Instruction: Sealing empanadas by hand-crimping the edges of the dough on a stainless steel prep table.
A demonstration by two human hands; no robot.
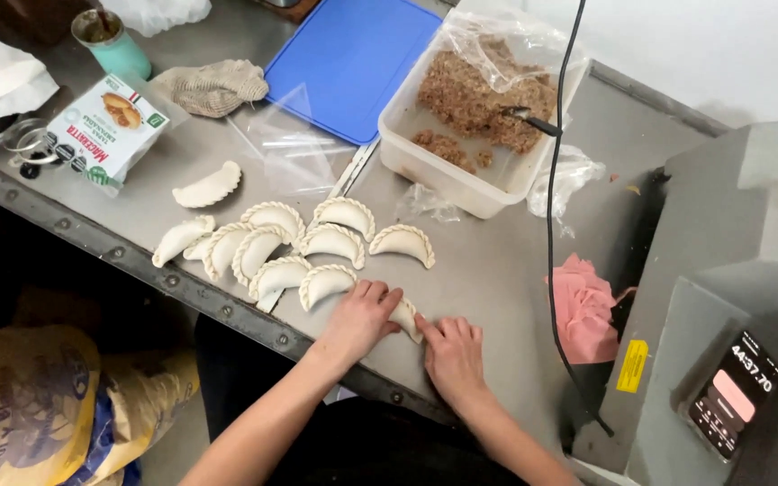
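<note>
Steel worktable (497, 270) with ten finished dumplings (333, 243) laid out, plus one more dumpling (406, 317) near the front edge pinched between my left hand (359, 319) and right hand (453, 355), fingers pressed together on it, one tub of filling (461, 171) behind

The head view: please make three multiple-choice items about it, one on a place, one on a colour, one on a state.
1. Where is the ground filling?
A. in the white tub
B. on the blue board
C. on the pink cloth

2. What colour is the cutting board?
A. green
B. blue
C. red

3. What are the hands doing?
A. resting apart from everything
B. pressing one pastry between them
C. lifting the tub

Key: 1 A, the filling lies inside the white tub. 2 B, the board is plainly blue. 3 B, left hand and right hand both touch the pastry.
</note>
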